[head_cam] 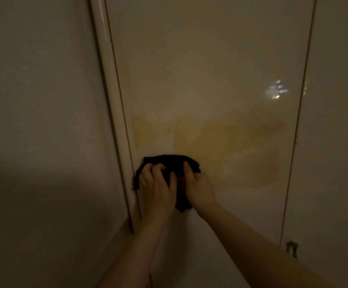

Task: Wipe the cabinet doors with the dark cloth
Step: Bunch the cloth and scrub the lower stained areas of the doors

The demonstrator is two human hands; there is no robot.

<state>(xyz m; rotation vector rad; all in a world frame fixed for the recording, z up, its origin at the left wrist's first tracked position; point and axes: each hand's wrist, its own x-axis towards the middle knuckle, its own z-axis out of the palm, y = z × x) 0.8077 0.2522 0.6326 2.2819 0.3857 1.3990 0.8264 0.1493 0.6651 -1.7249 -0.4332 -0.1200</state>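
Low on the glossy pale cabinet door, toward seven o'clock from its centre, the dark cloth is pressed flat against the panel by both hands. The cloth is bunched, with its upper edge spread at twelve o'clock above the knuckles and a ragged corner hanging down at six o'clock between the two wrists. The left hand is laid over the cloth's nine o'clock side, fingers curled and closed onto the fabric, right beside the rounded vertical edge strip that borders the door. The right hand is set at the cloth's three o'clock side, its fingers likewise folded tight over the fabric, so the cloth is gripped by both hands at once. Both bare forearms are seen rising from the lower edge of the view, the left from six o'clock, the right from five o'clock. A yellowish, smeared patch is spread across the door at about two o'clock from the hands. A bright reflection is caught on the panel farther up at two o'clock. A narrow vertical seam separates this door from the neighbouring door at three o'clock, and a small metal fitting is visible near the seam's lower end. The scene is dimly lit.
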